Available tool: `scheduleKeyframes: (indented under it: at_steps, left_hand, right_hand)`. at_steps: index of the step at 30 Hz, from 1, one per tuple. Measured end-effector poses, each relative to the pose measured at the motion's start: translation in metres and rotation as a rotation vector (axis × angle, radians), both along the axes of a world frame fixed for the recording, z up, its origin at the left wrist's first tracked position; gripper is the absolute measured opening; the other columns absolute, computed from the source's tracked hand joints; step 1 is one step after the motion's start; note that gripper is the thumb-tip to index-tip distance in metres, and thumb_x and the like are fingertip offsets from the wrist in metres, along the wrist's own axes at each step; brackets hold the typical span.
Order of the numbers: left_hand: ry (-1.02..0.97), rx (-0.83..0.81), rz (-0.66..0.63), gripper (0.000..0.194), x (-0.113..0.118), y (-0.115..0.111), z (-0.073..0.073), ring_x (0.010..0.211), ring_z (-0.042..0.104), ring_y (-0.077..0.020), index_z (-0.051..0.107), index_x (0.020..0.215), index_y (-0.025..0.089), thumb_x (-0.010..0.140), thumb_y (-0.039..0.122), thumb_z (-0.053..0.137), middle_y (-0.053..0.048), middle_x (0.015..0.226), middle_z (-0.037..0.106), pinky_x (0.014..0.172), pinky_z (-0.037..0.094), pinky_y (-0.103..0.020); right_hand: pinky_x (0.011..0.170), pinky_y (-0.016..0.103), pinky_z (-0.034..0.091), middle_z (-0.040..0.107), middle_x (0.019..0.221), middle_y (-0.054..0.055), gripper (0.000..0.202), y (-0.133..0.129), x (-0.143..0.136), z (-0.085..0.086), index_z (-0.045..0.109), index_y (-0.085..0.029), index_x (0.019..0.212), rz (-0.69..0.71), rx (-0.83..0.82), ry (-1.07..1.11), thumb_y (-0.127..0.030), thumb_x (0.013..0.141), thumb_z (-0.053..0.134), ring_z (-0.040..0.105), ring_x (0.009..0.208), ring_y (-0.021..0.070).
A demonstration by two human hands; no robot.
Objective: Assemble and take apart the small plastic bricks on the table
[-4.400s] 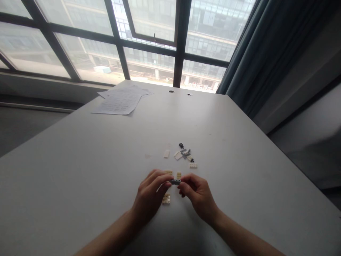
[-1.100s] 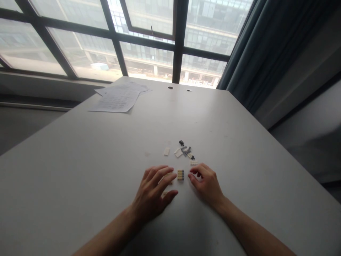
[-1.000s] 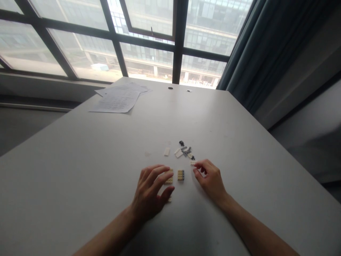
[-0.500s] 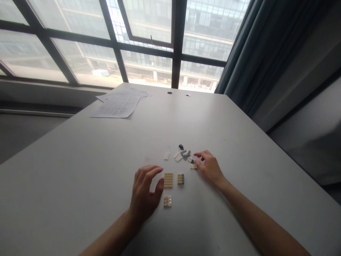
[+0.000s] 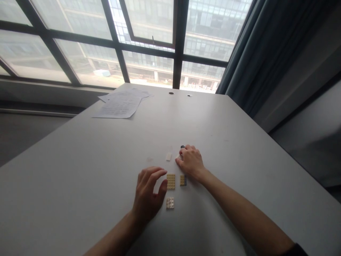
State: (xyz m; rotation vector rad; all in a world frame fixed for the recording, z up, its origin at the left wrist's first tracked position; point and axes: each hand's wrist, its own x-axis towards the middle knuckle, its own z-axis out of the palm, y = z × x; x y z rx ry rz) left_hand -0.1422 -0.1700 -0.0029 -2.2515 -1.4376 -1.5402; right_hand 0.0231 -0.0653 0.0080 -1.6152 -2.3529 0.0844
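Note:
My left hand [image 5: 149, 192] rests on the table with thumb and fingers curved apart. Its thumb is at the left edge of a tan studded building-brick plate [image 5: 171, 181]; I cannot tell whether they touch. My right hand [image 5: 191, 160] reaches over the pile of loose bricks, its thumb and index finger closing round a white studded brick piece [image 5: 178, 156]. The hand hides most of the pile. A small black piece [image 5: 182, 146] shows beyond its fingers. Right of the tan plate lies a tan-and-grey brick block [image 5: 183, 180]. A pale, shiny studded piece [image 5: 170, 203] lies nearer to me.
A flat white piece [image 5: 168, 156] lies left of my right hand. Printed paper sheets [image 5: 118, 106] spread over the far left of the white table [image 5: 226, 142]. Windows stand behind the table, and a dark blue curtain [image 5: 245, 71] hangs at the right.
My right hand has moved left from the pile's right side and now covers it, its fingers at the white piece. My left hand keeps its place beside the tan plate. The view has shifted slightly.

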Motion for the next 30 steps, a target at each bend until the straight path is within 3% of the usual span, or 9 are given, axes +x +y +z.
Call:
scheduleKeyframes:
  at_steps: [5,9,15,19,22,25,30]
  left_hand:
    - [-0.004,-0.013,-0.020,0.022,0.000,0.000,-0.001,0.092,0.055,-0.0208,0.055,0.102,0.020,0.082,0.012,0.056,-0.006,0.096,0.060,0.083,0.046,-0.037]
    - [-0.011,-0.008,-0.010,0.020,0.000,0.001,-0.001,0.092,0.056,-0.0204,0.056,0.100,0.019,0.082,0.013,0.057,-0.006,0.096,0.060,0.083,0.046,-0.037]
    - [0.000,0.005,-0.041,0.019,0.002,0.000,-0.002,0.091,0.057,-0.0204,0.059,0.098,0.018,0.080,0.012,0.059,-0.006,0.094,0.062,0.082,0.046,-0.036]
    - [0.066,0.043,-0.112,0.016,0.004,-0.004,0.000,0.092,0.059,-0.0201,0.060,0.093,0.019,0.079,0.012,0.061,-0.006,0.091,0.065,0.083,0.045,-0.036]
    - [0.130,0.071,-0.188,0.014,0.008,-0.007,0.004,0.089,0.059,-0.0187,0.060,0.089,0.020,0.079,0.010,0.060,-0.004,0.087,0.066,0.083,0.045,-0.035]
    - [0.174,0.086,-0.240,0.016,0.012,-0.010,0.008,0.087,0.059,-0.0187,0.061,0.089,0.020,0.078,0.009,0.062,-0.004,0.086,0.066,0.082,0.044,-0.036]
    - [0.155,0.094,-0.205,0.015,0.012,-0.009,0.009,0.088,0.058,-0.0187,0.061,0.088,0.019,0.077,0.007,0.062,-0.004,0.084,0.066,0.081,0.044,-0.035]
  right_hand:
    - [0.084,0.035,0.037,0.062,0.096,0.009,0.020,0.001,-0.003,0.000,0.067,-0.018,0.092,0.016,-0.035,0.037,-0.031,0.080,0.058,0.052,0.096,0.0245]
    - [0.086,0.035,0.038,0.062,0.097,0.009,0.020,-0.003,0.000,0.011,0.066,-0.017,0.092,0.024,0.026,0.136,-0.031,0.079,0.060,0.053,0.095,0.0238]
    - [0.080,0.033,0.044,0.065,0.088,0.005,0.015,-0.039,0.042,0.024,0.061,-0.018,0.089,0.106,0.067,0.407,-0.020,0.074,0.064,0.057,0.086,0.0211]
    - [0.077,0.033,0.047,0.065,0.086,0.003,0.020,-0.071,0.074,0.012,0.061,-0.019,0.088,0.160,-0.010,0.434,-0.015,0.069,0.067,0.057,0.081,0.0202]
    - [0.082,0.034,0.047,0.066,0.093,0.005,0.026,-0.088,0.086,-0.002,0.062,-0.019,0.092,0.221,-0.039,0.428,-0.011,0.068,0.065,0.057,0.089,0.0216]
    - [0.085,0.034,0.047,0.067,0.095,0.005,0.029,-0.096,0.088,-0.011,0.062,-0.019,0.097,0.252,-0.038,0.419,-0.009,0.070,0.061,0.057,0.092,0.0218]
    - [0.085,0.036,0.047,0.068,0.096,0.006,0.028,-0.094,0.091,-0.013,0.062,-0.017,0.099,0.189,-0.020,0.376,-0.010,0.072,0.060,0.058,0.092,0.0228]
